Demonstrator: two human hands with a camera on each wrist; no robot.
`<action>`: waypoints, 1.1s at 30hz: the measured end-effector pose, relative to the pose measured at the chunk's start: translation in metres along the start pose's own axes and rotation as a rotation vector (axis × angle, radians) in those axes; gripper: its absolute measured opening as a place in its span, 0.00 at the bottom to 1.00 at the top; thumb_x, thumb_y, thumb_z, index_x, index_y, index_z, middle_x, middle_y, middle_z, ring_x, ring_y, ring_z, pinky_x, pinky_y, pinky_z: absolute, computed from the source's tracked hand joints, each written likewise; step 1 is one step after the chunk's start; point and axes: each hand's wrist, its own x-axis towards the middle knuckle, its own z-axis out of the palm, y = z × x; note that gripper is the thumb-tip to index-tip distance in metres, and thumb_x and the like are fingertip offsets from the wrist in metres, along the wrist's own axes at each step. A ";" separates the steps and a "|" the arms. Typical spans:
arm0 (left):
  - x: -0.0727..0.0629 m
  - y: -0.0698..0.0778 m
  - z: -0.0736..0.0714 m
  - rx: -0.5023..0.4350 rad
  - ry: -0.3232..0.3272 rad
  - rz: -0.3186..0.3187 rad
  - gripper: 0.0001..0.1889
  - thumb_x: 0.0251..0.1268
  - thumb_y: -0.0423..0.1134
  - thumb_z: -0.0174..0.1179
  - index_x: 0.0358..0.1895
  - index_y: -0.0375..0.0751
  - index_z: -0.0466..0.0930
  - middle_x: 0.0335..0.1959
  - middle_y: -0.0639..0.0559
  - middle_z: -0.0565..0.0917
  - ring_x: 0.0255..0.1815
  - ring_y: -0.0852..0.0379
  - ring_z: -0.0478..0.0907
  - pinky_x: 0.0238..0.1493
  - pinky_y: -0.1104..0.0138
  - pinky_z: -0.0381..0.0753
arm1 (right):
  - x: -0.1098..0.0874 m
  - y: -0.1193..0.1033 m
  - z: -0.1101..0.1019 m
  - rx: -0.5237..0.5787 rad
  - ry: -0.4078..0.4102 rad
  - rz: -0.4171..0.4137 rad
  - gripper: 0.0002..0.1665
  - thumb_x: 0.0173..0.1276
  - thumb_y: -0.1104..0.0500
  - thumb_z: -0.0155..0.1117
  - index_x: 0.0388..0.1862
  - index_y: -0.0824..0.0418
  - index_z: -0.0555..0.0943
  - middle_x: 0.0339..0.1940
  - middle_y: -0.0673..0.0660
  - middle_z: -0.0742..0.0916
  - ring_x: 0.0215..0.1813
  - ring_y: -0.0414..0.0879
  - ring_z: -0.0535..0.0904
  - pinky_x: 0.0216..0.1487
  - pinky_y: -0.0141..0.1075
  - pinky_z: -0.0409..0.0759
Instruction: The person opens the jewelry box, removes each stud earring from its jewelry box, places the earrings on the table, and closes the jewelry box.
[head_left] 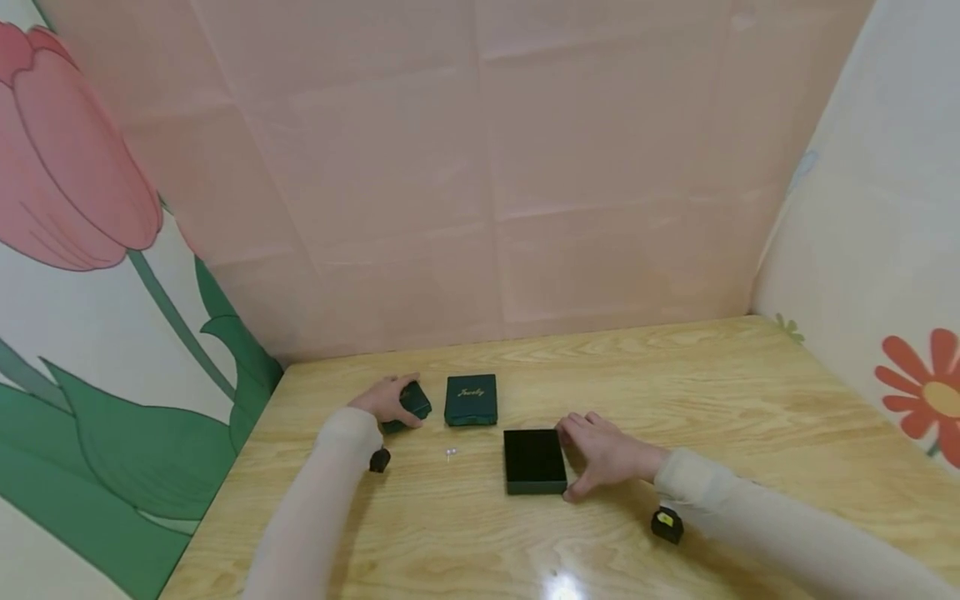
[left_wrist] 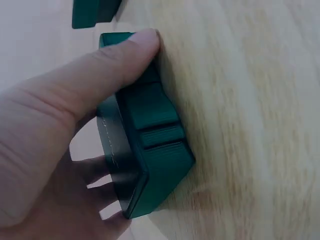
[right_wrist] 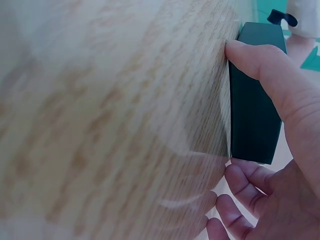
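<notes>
My left hand (head_left: 384, 397) holds a small dark green jewelry box (head_left: 415, 400) at the table's left. In the left wrist view the thumb lies across one end of this box (left_wrist: 155, 112), and the fingers reach round its far side. My right hand (head_left: 606, 454) spans the right side of a square dark green box base (head_left: 535, 458) with a black inside. Its thumb is at the near corner and its fingers are at the far one. The right wrist view shows the smooth outer wall of the base (right_wrist: 254, 110) between thumb and fingers.
A green box with gold "Jewelry" lettering (head_left: 471, 396) stands between the hands, farther back. In front of it lies a tiny pair of what look like stud earrings (head_left: 451, 452). The wood-grain table (head_left: 420, 533) meets a pink backdrop (head_left: 487, 208) behind.
</notes>
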 end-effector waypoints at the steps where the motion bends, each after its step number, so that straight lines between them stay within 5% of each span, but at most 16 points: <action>1: 0.001 0.000 -0.001 0.008 0.005 -0.003 0.49 0.52 0.54 0.72 0.76 0.53 0.54 0.75 0.33 0.55 0.74 0.32 0.52 0.65 0.38 0.61 | 0.000 0.000 -0.001 0.001 0.000 0.001 0.48 0.40 0.37 0.80 0.54 0.60 0.71 0.47 0.49 0.76 0.47 0.45 0.67 0.50 0.42 0.69; 7: -0.001 0.003 -0.011 0.094 0.085 -0.051 0.46 0.46 0.54 0.75 0.71 0.49 0.64 0.68 0.36 0.67 0.66 0.35 0.66 0.60 0.42 0.69 | 0.001 -0.001 -0.002 0.004 0.014 -0.015 0.47 0.39 0.38 0.81 0.53 0.61 0.72 0.46 0.50 0.77 0.46 0.45 0.67 0.49 0.41 0.68; 11: -0.010 0.016 -0.025 0.178 0.240 -0.068 0.46 0.42 0.56 0.76 0.68 0.47 0.68 0.63 0.39 0.73 0.60 0.39 0.72 0.56 0.45 0.73 | 0.001 -0.001 -0.003 0.002 0.014 -0.026 0.47 0.39 0.37 0.80 0.53 0.60 0.72 0.46 0.50 0.77 0.46 0.45 0.67 0.48 0.41 0.68; 15: -0.028 0.053 -0.047 0.188 0.371 -0.017 0.46 0.43 0.56 0.75 0.69 0.46 0.67 0.59 0.38 0.74 0.56 0.39 0.72 0.53 0.48 0.74 | 0.001 -0.001 -0.003 -0.003 0.014 -0.020 0.48 0.39 0.37 0.80 0.53 0.60 0.72 0.46 0.49 0.77 0.46 0.45 0.67 0.48 0.41 0.68; 20: -0.059 0.115 -0.063 0.163 0.430 0.137 0.49 0.48 0.60 0.71 0.74 0.51 0.59 0.63 0.37 0.70 0.60 0.39 0.69 0.59 0.47 0.71 | 0.001 -0.001 -0.003 -0.001 0.013 -0.016 0.47 0.39 0.37 0.80 0.53 0.60 0.71 0.45 0.49 0.76 0.45 0.44 0.66 0.47 0.40 0.67; 24: -0.076 0.154 -0.050 0.106 0.469 0.339 0.50 0.47 0.60 0.72 0.74 0.53 0.56 0.66 0.42 0.68 0.63 0.43 0.68 0.61 0.49 0.71 | 0.001 0.000 -0.003 0.003 0.009 -0.023 0.47 0.40 0.36 0.80 0.53 0.60 0.71 0.45 0.49 0.76 0.45 0.45 0.67 0.47 0.40 0.67; 27: -0.081 0.173 -0.029 0.057 0.428 0.471 0.53 0.46 0.59 0.73 0.75 0.52 0.53 0.67 0.46 0.68 0.63 0.47 0.69 0.60 0.53 0.74 | 0.000 0.001 -0.002 0.006 0.003 -0.012 0.48 0.40 0.36 0.79 0.53 0.60 0.71 0.45 0.49 0.76 0.45 0.45 0.66 0.48 0.41 0.67; 33: -0.076 0.185 0.015 0.099 0.244 0.542 0.55 0.45 0.61 0.73 0.76 0.46 0.52 0.69 0.49 0.68 0.63 0.52 0.70 0.62 0.59 0.73 | 0.000 0.002 -0.001 -0.007 -0.005 0.012 0.53 0.40 0.35 0.79 0.58 0.63 0.71 0.49 0.51 0.76 0.48 0.48 0.67 0.52 0.46 0.69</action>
